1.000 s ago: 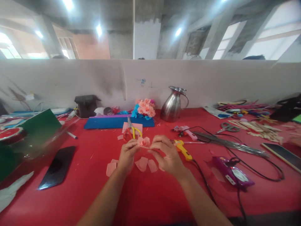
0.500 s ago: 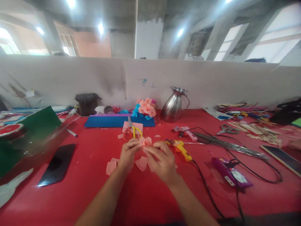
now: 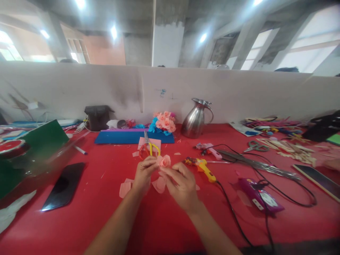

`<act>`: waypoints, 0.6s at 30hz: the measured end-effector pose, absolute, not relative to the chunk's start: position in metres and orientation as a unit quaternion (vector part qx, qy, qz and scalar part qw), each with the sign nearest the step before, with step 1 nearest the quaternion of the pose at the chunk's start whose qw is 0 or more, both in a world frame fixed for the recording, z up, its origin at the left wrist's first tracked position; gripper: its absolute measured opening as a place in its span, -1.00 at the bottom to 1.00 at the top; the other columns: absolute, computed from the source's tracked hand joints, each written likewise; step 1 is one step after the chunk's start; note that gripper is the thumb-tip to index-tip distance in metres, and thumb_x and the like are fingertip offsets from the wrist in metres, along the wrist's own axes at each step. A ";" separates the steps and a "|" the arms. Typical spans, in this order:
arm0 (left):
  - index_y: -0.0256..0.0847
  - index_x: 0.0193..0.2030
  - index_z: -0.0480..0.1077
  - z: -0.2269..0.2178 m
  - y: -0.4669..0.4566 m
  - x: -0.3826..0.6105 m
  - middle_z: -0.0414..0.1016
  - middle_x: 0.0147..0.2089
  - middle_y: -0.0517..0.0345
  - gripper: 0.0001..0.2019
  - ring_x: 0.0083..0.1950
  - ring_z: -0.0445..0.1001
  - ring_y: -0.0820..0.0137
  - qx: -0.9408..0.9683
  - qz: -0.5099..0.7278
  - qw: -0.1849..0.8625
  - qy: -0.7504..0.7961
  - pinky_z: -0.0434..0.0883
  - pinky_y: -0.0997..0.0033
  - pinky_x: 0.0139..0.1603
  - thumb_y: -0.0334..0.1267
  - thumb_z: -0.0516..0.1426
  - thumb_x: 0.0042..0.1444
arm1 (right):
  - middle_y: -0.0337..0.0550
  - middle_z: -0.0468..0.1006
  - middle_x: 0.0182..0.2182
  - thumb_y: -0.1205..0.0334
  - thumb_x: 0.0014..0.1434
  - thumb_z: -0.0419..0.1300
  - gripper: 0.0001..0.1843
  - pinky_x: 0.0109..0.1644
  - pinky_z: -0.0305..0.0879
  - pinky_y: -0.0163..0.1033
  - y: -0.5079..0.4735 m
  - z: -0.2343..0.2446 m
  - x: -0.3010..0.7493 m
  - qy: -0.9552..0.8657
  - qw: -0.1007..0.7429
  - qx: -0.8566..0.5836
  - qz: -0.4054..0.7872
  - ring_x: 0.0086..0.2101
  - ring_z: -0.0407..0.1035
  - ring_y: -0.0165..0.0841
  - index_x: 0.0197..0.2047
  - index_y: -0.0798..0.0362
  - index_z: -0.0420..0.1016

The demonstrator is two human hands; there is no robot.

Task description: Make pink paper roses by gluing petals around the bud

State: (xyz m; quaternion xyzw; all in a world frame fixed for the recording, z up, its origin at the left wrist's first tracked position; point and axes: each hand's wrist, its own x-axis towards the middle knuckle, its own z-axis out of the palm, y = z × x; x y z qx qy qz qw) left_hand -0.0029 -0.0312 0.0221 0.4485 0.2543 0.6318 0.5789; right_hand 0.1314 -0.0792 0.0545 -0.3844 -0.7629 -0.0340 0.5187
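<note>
On the red tabletop (image 3: 71, 226), a tape roll (image 3: 12, 148) sits at far left beside a green board (image 3: 53, 145), then a black smartphone (image 3: 63, 186). Loose pink paper petals (image 3: 124, 188) lie by the left wrist. The left hand (image 3: 143, 174) pinches the edge of a pink paper rose (image 3: 165, 161) between closed fingertips, raised above the table at centre, nearer than the red-and-yellow-handled scissors (image 3: 151, 146). The right hand (image 3: 183, 184) is half curled, thumb and fingertips at the rose's lower right; whether it grips, I cannot tell. Beyond stands a steel jug (image 3: 193, 122). Rightward come a yellow glue gun (image 3: 207, 170), a pink glue gun (image 3: 213, 151) and a purple power strip (image 3: 261, 198).
</note>
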 end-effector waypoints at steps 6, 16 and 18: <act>-0.23 -0.46 0.55 0.023 -0.032 -0.003 0.35 -0.34 0.15 -0.97 -0.31 0.32 0.48 0.440 0.632 0.581 0.265 0.26 0.49 -0.28 -0.35 0.26 -0.13 | -0.22 0.32 -0.49 0.43 0.11 0.13 -0.73 -0.41 0.23 -0.30 -0.093 0.052 0.122 -0.768 0.525 -0.366 -0.019 -0.46 0.27 -0.43 -0.16 -0.06 0.51; -0.23 -0.47 0.55 0.020 -0.032 -0.004 0.35 -0.37 0.16 -0.96 -0.32 0.30 0.48 0.446 0.631 0.576 0.269 0.25 0.48 -0.26 -0.34 0.27 -0.13 | -0.24 0.36 -0.49 0.24 0.15 0.08 -0.91 -0.39 0.18 -0.32 -0.081 0.070 0.129 -0.637 0.577 -0.460 0.222 -0.46 0.23 -0.42 -0.36 0.05 0.34; -0.22 -0.47 0.55 0.021 -0.032 -0.004 0.35 -0.37 0.16 -0.96 -0.31 0.31 0.48 0.444 0.628 0.581 0.265 0.25 0.49 -0.25 -0.35 0.27 -0.15 | -0.27 0.34 -0.53 0.24 0.12 0.11 -0.90 -0.42 0.14 -0.34 -0.080 0.073 0.127 -0.644 0.551 -0.472 0.241 -0.50 0.19 -0.44 -0.40 0.06 0.34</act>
